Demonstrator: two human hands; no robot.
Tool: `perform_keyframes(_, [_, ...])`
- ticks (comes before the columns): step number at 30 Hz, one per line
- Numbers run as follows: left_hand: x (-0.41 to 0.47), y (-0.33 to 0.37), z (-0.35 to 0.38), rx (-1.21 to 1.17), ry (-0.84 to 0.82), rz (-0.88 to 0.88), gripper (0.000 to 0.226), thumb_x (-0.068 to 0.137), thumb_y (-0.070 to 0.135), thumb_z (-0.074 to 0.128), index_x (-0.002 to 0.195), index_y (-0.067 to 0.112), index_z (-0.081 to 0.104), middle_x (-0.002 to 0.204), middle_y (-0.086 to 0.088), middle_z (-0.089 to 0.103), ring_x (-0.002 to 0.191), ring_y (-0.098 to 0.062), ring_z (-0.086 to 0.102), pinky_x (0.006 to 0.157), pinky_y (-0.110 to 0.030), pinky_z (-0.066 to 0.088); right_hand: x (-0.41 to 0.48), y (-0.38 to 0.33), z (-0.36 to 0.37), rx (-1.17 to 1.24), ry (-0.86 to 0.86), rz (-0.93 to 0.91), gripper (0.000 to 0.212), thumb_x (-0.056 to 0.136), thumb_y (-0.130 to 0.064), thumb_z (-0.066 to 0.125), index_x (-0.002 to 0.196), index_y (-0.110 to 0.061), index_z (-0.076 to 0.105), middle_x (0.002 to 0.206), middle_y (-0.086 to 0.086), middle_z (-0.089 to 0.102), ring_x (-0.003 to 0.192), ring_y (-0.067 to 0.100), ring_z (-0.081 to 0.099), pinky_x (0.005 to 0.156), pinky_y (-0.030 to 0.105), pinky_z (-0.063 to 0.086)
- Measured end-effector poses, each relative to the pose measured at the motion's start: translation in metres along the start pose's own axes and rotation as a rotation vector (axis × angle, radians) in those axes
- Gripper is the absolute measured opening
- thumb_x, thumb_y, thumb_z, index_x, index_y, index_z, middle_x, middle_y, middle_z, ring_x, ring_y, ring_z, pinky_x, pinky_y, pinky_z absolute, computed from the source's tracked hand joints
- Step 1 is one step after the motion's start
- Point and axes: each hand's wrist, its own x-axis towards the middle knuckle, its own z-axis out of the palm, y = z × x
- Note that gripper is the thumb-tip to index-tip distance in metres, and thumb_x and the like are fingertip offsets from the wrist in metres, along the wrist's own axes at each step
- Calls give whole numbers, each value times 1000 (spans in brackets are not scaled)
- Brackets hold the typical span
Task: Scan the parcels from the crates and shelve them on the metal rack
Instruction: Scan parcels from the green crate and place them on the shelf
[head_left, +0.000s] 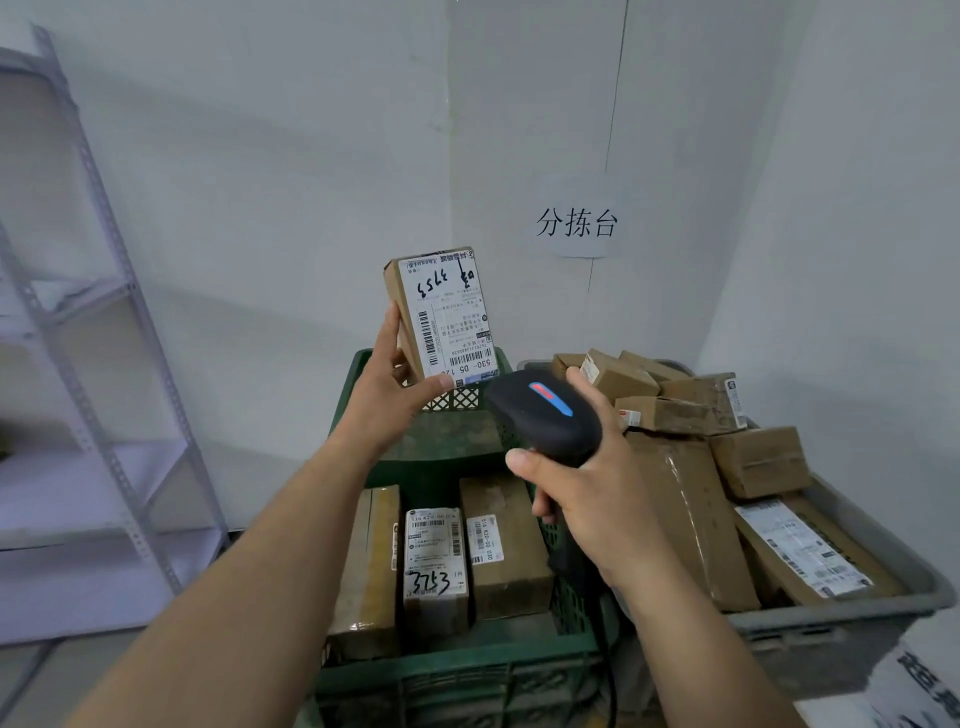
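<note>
My left hand (390, 382) holds a small cardboard parcel (441, 314) upright above the green crate (447, 670), its white label with barcodes and the handwritten 3753 facing me. My right hand (587, 499) grips a black barcode scanner (545, 415) by its handle, the head with a lit red and blue strip pointing at the parcel's lower edge. Three more parcels (436, 561) lie side by side in the green crate. A grey crate (841, 623) to the right is heaped with several brown boxes.
A grey metal rack (111, 332) with several shelves stands at the left against the white wall. A paper sign with black characters (576, 223) hangs on the wall behind the crates. A white printed bag (919, 680) lies at the bottom right corner.
</note>
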Motion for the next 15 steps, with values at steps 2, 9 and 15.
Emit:
perform_keyframes(2, [1, 0, 1, 2, -4, 1, 98, 82, 11, 72, 149, 43, 7, 130, -2, 57, 117, -18, 56, 90, -28, 48, -1, 0, 1, -2, -2, 6, 87, 82, -2, 73, 148, -37, 29, 105, 9, 61, 48, 8, 53, 49, 17, 47])
perform_keyframes(9, [3, 1, 2, 18, -16, 11, 98, 82, 15, 73, 147, 47, 7, 135, -1, 55, 122, -20, 53, 103, -45, 44, -1, -2, 1, -18, 0, 10, 85, 83, -3, 73, 148, -37, 30, 108, 10, 61, 45, 8, 53, 48, 16, 46])
perform_keyframes(15, [3, 4, 2, 47, -10, 30, 97, 83, 18, 72, 147, 46, 5, 136, -2, 54, 123, -20, 53, 102, -44, 44, 1, -5, 1, -23, -14, 4, 81, 83, -5, 73, 140, -43, 31, 110, 8, 60, 46, 6, 54, 50, 16, 48])
